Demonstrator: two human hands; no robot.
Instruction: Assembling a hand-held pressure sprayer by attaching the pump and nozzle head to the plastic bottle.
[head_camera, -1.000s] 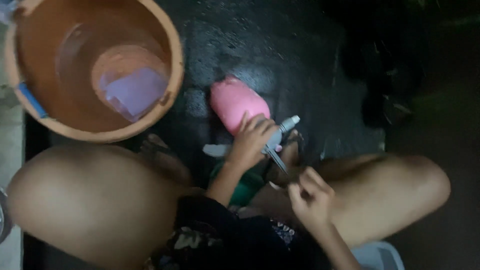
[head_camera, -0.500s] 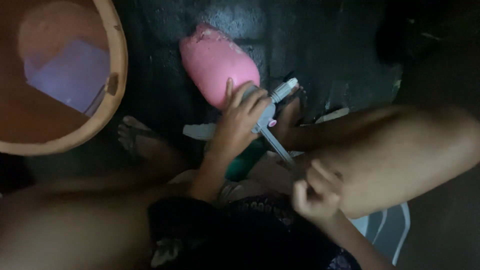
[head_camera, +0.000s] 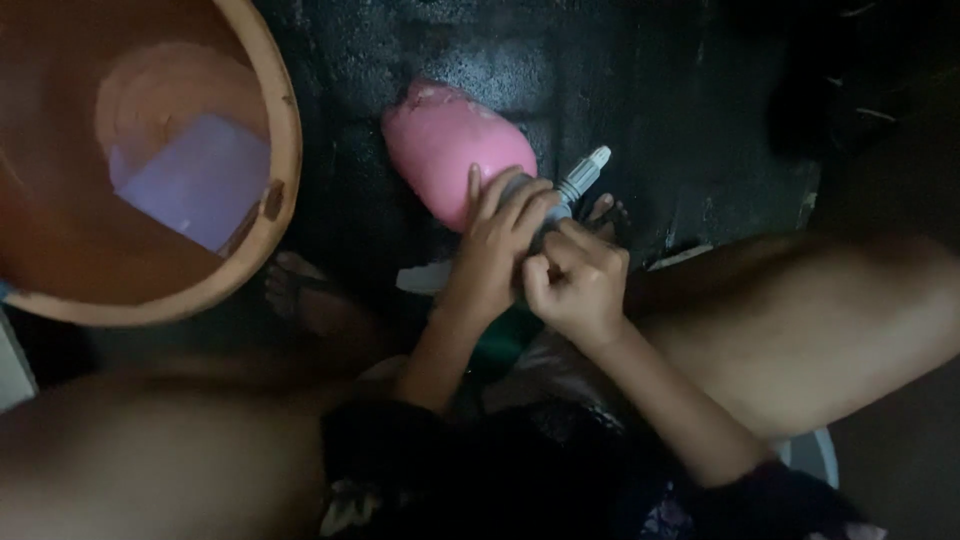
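A small grey tube with a white ribbed nozzle (head_camera: 578, 183) sits a little above the middle of the view, its tip pointing toward two o'clock over the wet, dark floor (head_camera: 660, 90). The left hand (head_camera: 495, 250) is wrapped around the tube's body, fingers curled over it from the eight o'clock side so that only the nozzle end shows. The right hand (head_camera: 578, 285) is closed into a loose fist and presses against the left hand from five o'clock, its fingertips pinched at the tube's lower part; what exactly they pinch is hidden by the knuckles. At ten o'clock from the tube, touching the left hand's fingertips, lies a pink rounded object (head_camera: 450, 150), its make unclear in the dim light. Below the hands, at six o'clock, a patch of something green (head_camera: 500, 345) shows between the forearms, too dark to tell what it is. A bare foot in a sandal (head_camera: 315, 295) rests on the floor at eight o'clock from the hands. Far out at ten o'clock stands a large orange-brown basin (head_camera: 285, 140), with a pale lilac rectangular piece (head_camera: 200, 180) lying inside it. The person's bare knees fill the lower left and the right of the view.
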